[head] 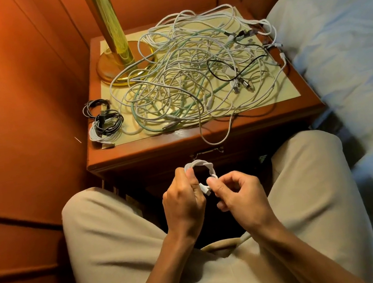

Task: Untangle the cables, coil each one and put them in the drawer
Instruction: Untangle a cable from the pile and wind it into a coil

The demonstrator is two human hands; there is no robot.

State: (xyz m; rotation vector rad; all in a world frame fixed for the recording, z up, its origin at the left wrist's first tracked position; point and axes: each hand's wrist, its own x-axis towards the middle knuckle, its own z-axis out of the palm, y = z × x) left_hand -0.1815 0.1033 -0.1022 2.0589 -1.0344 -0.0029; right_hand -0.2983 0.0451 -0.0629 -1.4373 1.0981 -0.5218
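Both hands [211, 196] pinch white coil [201, 167], its lower half hidden behind fingers.

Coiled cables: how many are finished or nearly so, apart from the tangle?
3. A white coil is held between the left hand and right hand; a black coil lies on another white coil at the nightstand's front-left corner. The tangle may hide more.

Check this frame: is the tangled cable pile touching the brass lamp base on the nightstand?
Touching. The head view shows white strands of the tangled cable pile lying across the right side of the brass lamp base, with no gap visible between them.
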